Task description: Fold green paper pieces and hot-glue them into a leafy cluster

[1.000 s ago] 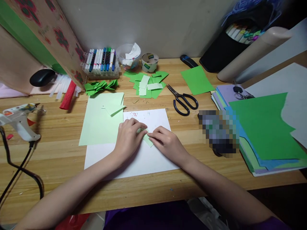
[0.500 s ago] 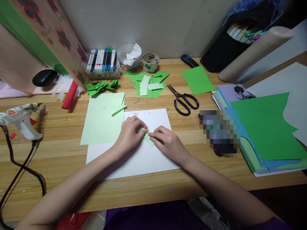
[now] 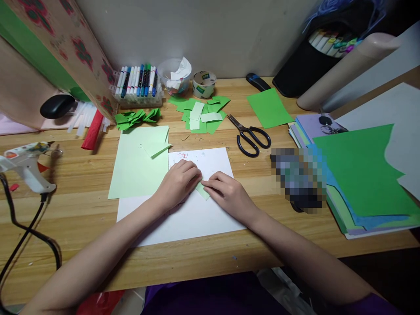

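While left hand [image 3: 179, 181] and right hand [image 3: 226, 194] press the pale green piece [image 3: 202, 191], both grips closed on it | fold seemingly half-done | finished folded pieces [image 3: 138, 117] lie upper left.

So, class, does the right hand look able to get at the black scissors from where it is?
Probably yes: the scissors lie just beyond the right hand on bare desk, nothing between, though it presses folded paper.

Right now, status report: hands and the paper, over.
Left hand curled over light green paper piece. Right hand fingertips pressing its edge. Piece rests on white sheet. Scissors lie apart, beyond it.
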The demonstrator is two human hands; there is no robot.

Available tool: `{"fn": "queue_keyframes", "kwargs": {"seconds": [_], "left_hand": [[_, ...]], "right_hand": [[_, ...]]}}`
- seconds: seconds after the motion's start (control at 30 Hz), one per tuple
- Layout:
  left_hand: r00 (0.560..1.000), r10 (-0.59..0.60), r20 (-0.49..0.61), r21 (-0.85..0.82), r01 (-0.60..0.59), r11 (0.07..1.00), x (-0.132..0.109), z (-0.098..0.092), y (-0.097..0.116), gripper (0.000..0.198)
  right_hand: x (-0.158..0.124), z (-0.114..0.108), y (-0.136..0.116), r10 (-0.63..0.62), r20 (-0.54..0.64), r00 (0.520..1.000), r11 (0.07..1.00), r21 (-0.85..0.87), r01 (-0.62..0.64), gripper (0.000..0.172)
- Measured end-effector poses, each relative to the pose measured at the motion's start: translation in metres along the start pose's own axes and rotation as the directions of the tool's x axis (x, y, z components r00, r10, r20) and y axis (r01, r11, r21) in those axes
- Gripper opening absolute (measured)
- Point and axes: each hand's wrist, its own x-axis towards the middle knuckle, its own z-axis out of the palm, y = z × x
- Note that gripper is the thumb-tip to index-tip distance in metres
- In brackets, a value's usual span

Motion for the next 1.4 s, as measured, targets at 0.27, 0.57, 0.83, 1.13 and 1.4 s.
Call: {"fn": "queue_keyframes", "kwargs": {"seconds": [0.27,0.57,0.83,1.13,1.4], "left_hand": [[0.995,0.092,0.048,-0.026,-0.091,0.996,0.002,-0.002,-0.005,0.020],[0.992,0.116,0.041,-0.090,-0.112,0.990,-0.002,-0.003,-0.011,0.017],[0.989,0.145,-0.003,-0.131,-0.145,0.981,-0.006,-0.004,-0.014,0.022],[0.971,0.223,0.083,-0.006,-0.223,0.975,-0.013,-0.006,-0.016,0.029],[0.960,0.225,0.166,0.219,-0.259,0.941,-0.015,-0.006,0.001,0.026]], "right_hand": [[0.000,-0.001,0.000,0.006,0.012,1.000,1.000,-0.001,-0.006,0.017],[0.001,-0.001,0.000,0.009,0.011,1.000,1.000,0.016,-0.009,0.017],[0.001,-0.001,0.001,0.008,0.008,1.000,1.000,0.009,-0.008,0.017],[0.001,-0.002,0.001,0.005,0.001,1.000,1.000,0.015,-0.005,0.016],[0.002,-0.002,0.001,-0.003,0.011,1.000,1.000,0.003,0.003,0.016]]}}
